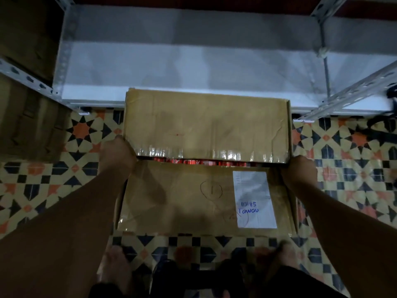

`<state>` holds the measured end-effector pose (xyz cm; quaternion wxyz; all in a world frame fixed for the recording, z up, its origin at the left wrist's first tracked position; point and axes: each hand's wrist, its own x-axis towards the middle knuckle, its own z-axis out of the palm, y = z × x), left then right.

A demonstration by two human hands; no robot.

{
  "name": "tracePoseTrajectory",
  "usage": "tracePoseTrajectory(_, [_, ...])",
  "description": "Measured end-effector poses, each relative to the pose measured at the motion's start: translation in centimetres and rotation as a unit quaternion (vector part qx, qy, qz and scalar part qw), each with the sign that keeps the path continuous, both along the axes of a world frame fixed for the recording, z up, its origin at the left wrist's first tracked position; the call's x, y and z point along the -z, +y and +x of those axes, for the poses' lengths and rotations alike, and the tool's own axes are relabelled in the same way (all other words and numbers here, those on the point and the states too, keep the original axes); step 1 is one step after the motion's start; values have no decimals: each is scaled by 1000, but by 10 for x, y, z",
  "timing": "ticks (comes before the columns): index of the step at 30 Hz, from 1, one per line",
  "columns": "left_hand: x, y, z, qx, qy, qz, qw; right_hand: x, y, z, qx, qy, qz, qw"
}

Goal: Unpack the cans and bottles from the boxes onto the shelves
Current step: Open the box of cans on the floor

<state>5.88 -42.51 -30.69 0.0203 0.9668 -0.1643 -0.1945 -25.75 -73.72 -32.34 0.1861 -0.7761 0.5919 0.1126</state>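
Below, both hands' fingers, left and right, curled around creased, tape-glossed cardboard box sides.

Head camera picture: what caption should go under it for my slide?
Two hands, left and right, grip a cardboard box of red cans before a white shelf.

The box was matt brown cardboard, creased, its flap edges sealed with glossy clear tape. A smooth white paper label (handwritten in blue ink) lay on it. The shelf was pale painted metal, the floor patterned tile.
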Motion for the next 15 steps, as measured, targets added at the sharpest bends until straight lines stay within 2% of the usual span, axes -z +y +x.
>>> tracePoseTrajectory(3, [-5, -3, -4, -3, -7, 20, 1000, -4, 4, 2, 2, -12, -11, 1000])
tracePoseTrajectory(10, [-5, -2, -13, -38, -25, -24, 999, -6, 10, 3, 16, -17, -26, 999])
tracePoseTrajectory(15, [-2, -6, -16, -51, -43, -12, 998, 5, 3, -5, -14, -37, -32, 999])
